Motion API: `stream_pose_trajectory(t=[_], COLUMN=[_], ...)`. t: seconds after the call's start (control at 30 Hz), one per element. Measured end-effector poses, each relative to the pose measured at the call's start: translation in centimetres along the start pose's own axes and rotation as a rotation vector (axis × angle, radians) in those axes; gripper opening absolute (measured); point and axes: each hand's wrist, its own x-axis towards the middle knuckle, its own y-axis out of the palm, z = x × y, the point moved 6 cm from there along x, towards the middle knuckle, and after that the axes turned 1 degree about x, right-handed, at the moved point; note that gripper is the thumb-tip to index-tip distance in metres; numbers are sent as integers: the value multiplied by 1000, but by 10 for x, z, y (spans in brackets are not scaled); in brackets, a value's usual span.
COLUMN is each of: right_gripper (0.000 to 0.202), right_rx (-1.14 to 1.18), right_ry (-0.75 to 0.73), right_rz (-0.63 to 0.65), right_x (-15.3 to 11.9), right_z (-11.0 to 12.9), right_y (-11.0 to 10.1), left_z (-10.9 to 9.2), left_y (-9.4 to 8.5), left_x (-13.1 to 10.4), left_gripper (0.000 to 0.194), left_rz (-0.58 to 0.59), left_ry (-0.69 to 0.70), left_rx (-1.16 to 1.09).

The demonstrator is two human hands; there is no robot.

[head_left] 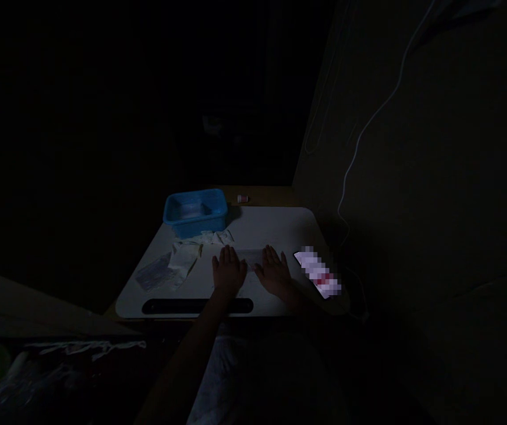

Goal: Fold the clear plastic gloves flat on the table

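Both hands lie on a white tabletop (271,221) in a dark room. My left hand (229,270) rests palm down with its fingers spread out forward. Beside it on the right, my right hand (274,270) is also flat, with its fingers stretched out. Between and under the hands is a thin, clear plastic sheet or bag (252,257), hard to make out in the dim light. The thumbs are near each other at its middle.
A blue basin (198,226) stands at the back left, with crumpled wrappers (185,257) and a clear packet (153,273) before it. A lit phone (317,271) lies at the right. A small bottle (242,199) lies behind the tabletop; a white cable (358,141) hangs along the wall.
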Motion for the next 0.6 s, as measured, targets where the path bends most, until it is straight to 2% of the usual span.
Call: stream_pose_trajectory(t=[0.27, 0.6], right_gripper=[62, 63], right_rx=[-5, 26], right_ry=[45, 58], right_rz=[12, -13], right_x=[-2, -3], right_z=[-4, -6], right_y=[-2, 0], left_z=[-1, 0], left_y=[-2, -2], left_x=[0, -1], left_gripper=[59, 58], left_rz=[31, 4], left_ry=[-10, -11], left_rx=[4, 13])
